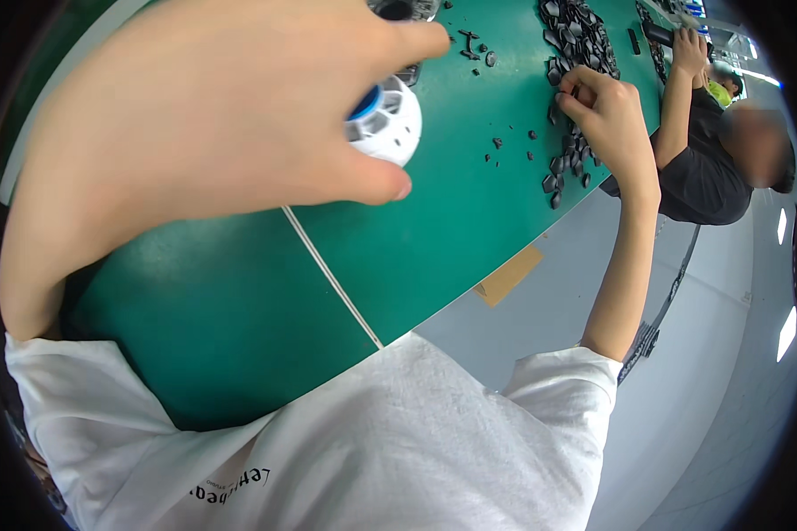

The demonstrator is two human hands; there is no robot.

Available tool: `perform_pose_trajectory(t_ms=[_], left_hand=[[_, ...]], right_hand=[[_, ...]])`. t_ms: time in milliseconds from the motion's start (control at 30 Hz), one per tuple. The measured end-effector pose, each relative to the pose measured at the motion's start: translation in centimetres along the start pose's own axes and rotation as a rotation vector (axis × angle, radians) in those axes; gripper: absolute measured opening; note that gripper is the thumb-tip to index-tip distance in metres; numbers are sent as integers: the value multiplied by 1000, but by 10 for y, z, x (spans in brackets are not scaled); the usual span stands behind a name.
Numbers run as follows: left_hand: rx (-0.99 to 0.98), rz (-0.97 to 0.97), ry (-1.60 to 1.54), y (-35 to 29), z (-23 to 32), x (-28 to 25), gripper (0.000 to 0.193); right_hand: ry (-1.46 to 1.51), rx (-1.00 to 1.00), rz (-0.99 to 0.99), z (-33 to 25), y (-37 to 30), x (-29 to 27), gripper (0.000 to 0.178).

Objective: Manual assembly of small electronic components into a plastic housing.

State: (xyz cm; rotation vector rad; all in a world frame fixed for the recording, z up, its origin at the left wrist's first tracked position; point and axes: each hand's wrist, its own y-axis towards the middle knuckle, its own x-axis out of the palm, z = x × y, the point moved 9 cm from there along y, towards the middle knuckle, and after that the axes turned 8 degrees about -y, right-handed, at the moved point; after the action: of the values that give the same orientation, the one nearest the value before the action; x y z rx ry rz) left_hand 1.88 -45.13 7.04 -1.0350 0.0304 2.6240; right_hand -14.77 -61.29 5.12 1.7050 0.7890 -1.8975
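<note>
My left hand [221, 115] looms large and slightly blurred at the upper left. Its thumb and index finger are stretched wide apart, and its other fingers are hidden. Between and beyond them shows a white rounded shell [398, 124] with grey-edged openings and a blue ring [365, 103]; the hand covers the rest of it. Over on the right, my right hand [602, 111] is closed in a pinch at the near left side of a heap of small black faceted plastic pieces [584, 40]. Whatever lies between its fingertips is too small to make out.
Loose black bits [490, 59] are scattered on the green tabletop [469, 221]. A dark clear-edged part [407, 9] sits past my left hand. A pale strip [332, 279] crosses the table. Beyond the right edge are cardboard [509, 276] on the floor and a co-worker [704, 186] in black.
</note>
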Motion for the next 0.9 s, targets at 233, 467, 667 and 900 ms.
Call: perform_pose_trajectory(t_ms=[233,467,667,900], left_hand=[[-65,148,-26,-15,-22,-9,47],[-145,-39,-80,-45,8,-38,62],[135,407,-107,-103,7,-61,48],[206,688,-185,-138,6,-55,58]], right_hand=[[419,-63,157,-24,-15,-24,12],[817,-317,290,-107,-48,-86,20],[793,-1107,460,-211,-70,-133,28],[617,-1054,478,-259,-84,-128,32]])
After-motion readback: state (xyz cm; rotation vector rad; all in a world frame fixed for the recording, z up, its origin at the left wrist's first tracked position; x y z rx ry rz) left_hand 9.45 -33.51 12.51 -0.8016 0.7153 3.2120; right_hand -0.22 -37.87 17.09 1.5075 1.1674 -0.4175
